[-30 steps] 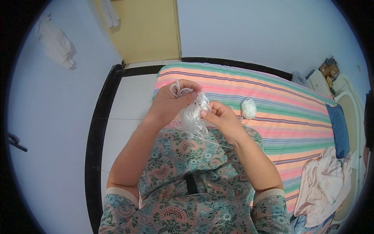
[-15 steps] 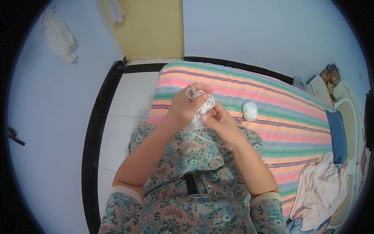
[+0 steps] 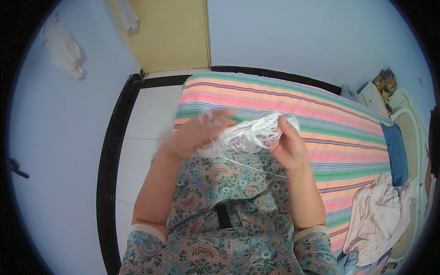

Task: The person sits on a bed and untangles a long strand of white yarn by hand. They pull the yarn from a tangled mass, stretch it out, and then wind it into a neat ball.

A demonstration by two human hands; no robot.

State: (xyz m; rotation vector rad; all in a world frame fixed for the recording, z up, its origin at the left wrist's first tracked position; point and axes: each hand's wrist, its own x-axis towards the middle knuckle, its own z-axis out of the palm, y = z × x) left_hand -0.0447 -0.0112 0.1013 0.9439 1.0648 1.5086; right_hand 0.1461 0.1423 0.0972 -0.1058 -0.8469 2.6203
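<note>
A bundle of loose white yarn (image 3: 252, 135) stretches between my hands, just above my lap and the near edge of the bed. My right hand (image 3: 291, 145) grips its right end, the thumb on top. At the other end my left hand (image 3: 195, 135) is smeared by motion, its fingers too blurred to read, with yarn beside them. A single white strand (image 3: 254, 168) runs from below the bundle toward my right wrist. The white yarn ball seen earlier on the bed cannot be made out apart from the bundle and my right hand.
A striped sheet (image 3: 348, 151) covers the bed. Toward the headboard lie a blue pillow (image 3: 395, 153) and a crumpled pale pink cloth (image 3: 373, 217). A white bedside cabinet (image 3: 373, 98) stands in the far right corner. White tiled floor (image 3: 149, 110) runs along the left.
My hands have moved apart, left hand leftward and right hand rightward. The yarn, bunched between my fingers before, is now spread out longer between them.
</note>
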